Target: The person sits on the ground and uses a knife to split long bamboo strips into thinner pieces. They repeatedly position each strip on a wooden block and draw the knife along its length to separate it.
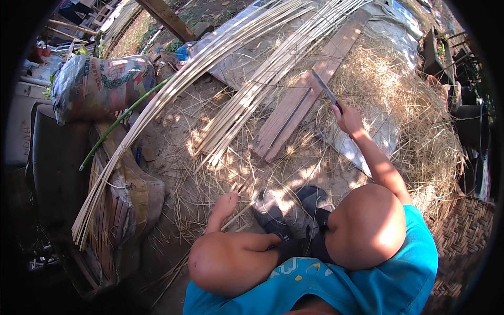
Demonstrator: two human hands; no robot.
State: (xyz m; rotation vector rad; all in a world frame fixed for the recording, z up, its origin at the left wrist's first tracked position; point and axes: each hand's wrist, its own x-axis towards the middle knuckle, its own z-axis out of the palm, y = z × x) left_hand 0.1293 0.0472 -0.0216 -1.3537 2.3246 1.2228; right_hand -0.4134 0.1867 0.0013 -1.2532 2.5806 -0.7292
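My right hand (pixel 350 121) is wrapped round the handle of a long knife (pixel 325 87), its blade slanting up and left above a wooden plank (pixel 336 50). Low in front of my left knee, my left hand (pixel 226 203) is closed on a thin bamboo strip (pixel 245 184); most of that strip is hard to pick out against the litter. Just beyond the left hand lies a bundle of pale split bamboo strips (pixel 262 86), stretching away to the top. A longer, tied bundle of bamboo strips (pixel 152 113) arches along the left.
Curly shavings (pixel 391 84) heap up at the right, over a pale sheet (pixel 362 152). A stuffed sack (pixel 102 86), a green pole (pixel 121 118) and a worn wooden piece (pixel 142 191) stand at the left. Woven matting (pixel 467 231) lies lower right. My shoes (pixel 273 210) rest between the hands.
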